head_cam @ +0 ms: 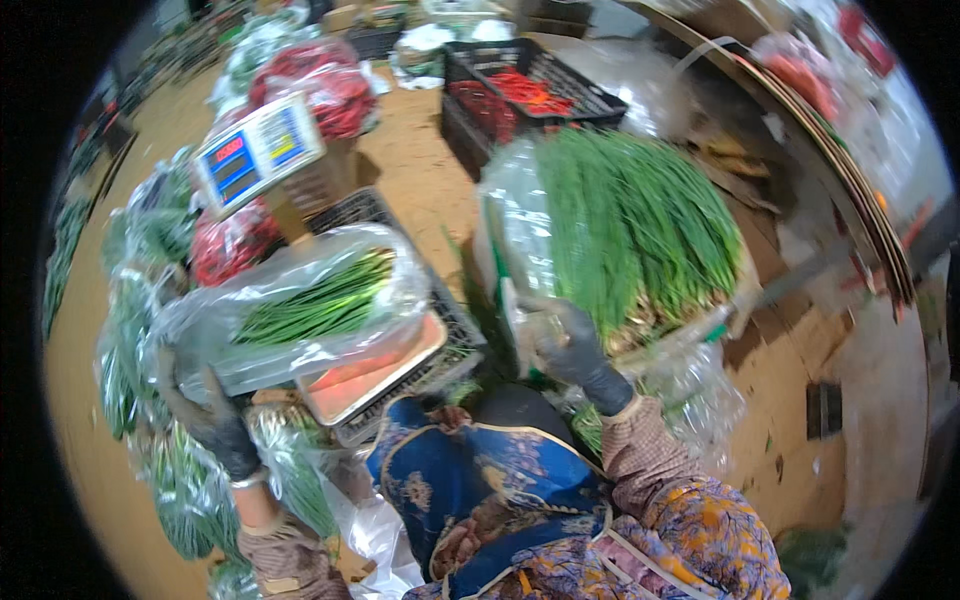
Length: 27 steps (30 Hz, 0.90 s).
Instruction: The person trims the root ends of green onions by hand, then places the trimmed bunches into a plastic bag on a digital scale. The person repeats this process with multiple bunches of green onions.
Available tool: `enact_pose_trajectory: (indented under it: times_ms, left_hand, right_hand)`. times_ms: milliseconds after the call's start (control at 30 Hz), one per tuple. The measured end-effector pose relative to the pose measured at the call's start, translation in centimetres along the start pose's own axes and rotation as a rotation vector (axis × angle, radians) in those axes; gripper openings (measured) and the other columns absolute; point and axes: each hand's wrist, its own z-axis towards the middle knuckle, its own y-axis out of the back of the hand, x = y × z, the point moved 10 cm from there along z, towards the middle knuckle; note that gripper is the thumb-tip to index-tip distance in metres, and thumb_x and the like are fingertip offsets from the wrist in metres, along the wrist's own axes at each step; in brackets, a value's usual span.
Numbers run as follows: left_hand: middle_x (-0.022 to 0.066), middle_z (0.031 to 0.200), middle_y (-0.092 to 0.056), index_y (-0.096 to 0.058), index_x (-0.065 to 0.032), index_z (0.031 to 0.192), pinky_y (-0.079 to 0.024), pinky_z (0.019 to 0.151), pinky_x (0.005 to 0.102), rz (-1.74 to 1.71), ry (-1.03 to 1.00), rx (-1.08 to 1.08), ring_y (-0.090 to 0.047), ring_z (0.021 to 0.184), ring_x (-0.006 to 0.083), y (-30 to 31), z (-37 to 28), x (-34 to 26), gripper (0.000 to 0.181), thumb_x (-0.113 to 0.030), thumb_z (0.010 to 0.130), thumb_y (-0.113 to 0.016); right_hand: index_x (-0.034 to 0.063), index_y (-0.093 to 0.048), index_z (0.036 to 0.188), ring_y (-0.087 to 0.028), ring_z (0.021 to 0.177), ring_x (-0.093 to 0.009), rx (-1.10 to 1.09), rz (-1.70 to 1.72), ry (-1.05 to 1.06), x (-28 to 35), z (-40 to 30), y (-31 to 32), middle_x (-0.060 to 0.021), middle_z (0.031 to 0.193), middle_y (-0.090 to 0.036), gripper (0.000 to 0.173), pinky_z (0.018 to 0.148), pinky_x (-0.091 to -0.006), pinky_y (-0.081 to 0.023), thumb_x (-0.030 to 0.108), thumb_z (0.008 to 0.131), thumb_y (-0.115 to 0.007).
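My left hand, in a dark worn glove, is at the left end of a clear plastic bag, its fingers spread against or just beside the film. Inside the bag lies a bunch of green onions. The bag rests on a digital scale, whose reddish pan shows under it and whose lit display stands behind. My gloved right hand is at the near left edge of a plastic-lined container heaped with green onions. Its fingers are blurred, so a grip there is unclear.
Bagged green onions line the left side. Red produce in bags sits behind the scale. A black crate holds red peppers at the back. A dark crate supports the scale. Curved cardboard edges rise at right.
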Motion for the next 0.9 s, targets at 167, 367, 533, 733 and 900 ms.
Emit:
enact_pose_trajectory:
  times_ms: [167, 367, 533, 733, 900]
  left_hand:
    - [0.0099, 0.101, -0.054, -0.049, -0.0002, 0.110, -0.043, 0.075, 0.0258, -0.691, 0.059, 0.740, -0.053, 0.085, 0.0158, -16.5, -12.6, -16.6, 0.033, -0.009, 0.079, -0.055]
    - [0.0217, 0.110, -0.050, -0.041, 0.0027, 0.116, -0.039, 0.088, 0.0342, -0.846, 0.007, 1.136, -0.049, 0.103, 0.0318, -25.2, -29.6, -32.4, 0.045, -0.012, 0.075, -0.053]
    - [0.0175, 0.101, -0.055, -0.045, 0.0006, 0.111, -0.047, 0.072, 0.0321, -0.854, 0.061, 0.975, -0.058, 0.085, 0.0296, -25.1, -34.2, -31.4, 0.036, -0.016, 0.080, -0.051]
    - [0.0081, 0.088, -0.060, -0.053, -0.0009, 0.098, -0.050, 0.066, 0.0320, -1.056, 0.223, 1.014, -0.060, 0.073, 0.0226, -28.4, -37.5, -29.1, 0.024, -0.018, 0.081, -0.053]
    - [0.0124, 0.087, -0.058, -0.051, 0.0011, 0.097, -0.050, 0.065, 0.0323, -1.360, 0.623, 1.303, -0.059, 0.073, 0.0238, -31.4, -43.6, -29.4, 0.020, -0.009, 0.080, -0.053]
  right_hand:
    - [0.0020, -0.055, 0.093, -0.059, 0.082, -0.023, -0.281, -0.225, -0.610, -13.3, -14.9, 14.6, -0.0136, 0.089, -0.059, 0.015, 0.073, -0.0323, -0.045, 0.007, 0.080, -0.051]
    - [0.0042, -0.057, 0.095, -0.059, 0.079, -0.027, 0.372, -0.440, -0.802, -18.0, -14.9, 7.5, -0.0151, 0.085, -0.060, 0.033, 0.071, -0.0341, -0.046, 0.027, 0.072, -0.062]
    - [0.0044, -0.060, 0.081, -0.057, 0.073, -0.024, 0.396, -0.494, -0.839, -19.0, -15.5, 5.7, -0.0134, 0.076, -0.059, 0.030, 0.066, -0.0353, -0.044, 0.033, 0.073, -0.060]
    - [0.0018, -0.059, 0.080, -0.051, 0.059, -0.013, 0.244, 0.379, -0.825, -15.2, -16.8, 9.9, -0.0056, 0.067, -0.057, 0.032, 0.054, -0.0266, -0.040, 0.034, 0.077, -0.056]
    - [0.0032, -0.059, 0.082, -0.048, 0.055, -0.010, 0.515, 0.583, -0.991, -11.2, -21.0, 6.8, -0.0018, 0.061, -0.055, 0.032, 0.052, -0.0264, -0.040, 0.035, 0.083, -0.055]
